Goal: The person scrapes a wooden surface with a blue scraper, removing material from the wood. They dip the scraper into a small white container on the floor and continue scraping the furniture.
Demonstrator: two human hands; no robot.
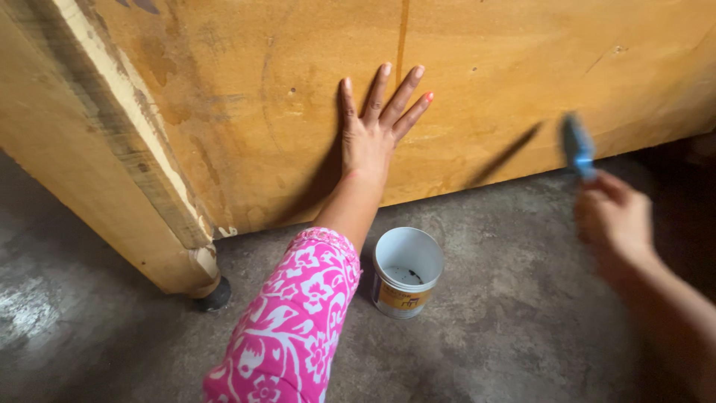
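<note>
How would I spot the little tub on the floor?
Find the big yellow-brown wooden panel with the left hand pressed flat on it. On the grey floor just below stands a small round white tub, open-topped, with a yellow band. It is the only container there.

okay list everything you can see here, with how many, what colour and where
wooden panel: one, yellow-brown, stained, fills the top of the view
furniture leg: one, pale worn wood with a dark foot, at the left
tub: one, white with a yellow label, open, on the floor below the panel
floor: one, grey concrete, across the bottom
brush: one, blue, blurred, at the right
sleeve: one, pink with white flowers, on the left arm
left hand: open, flat against the panel
right hand: blurred, holds the brush
</note>
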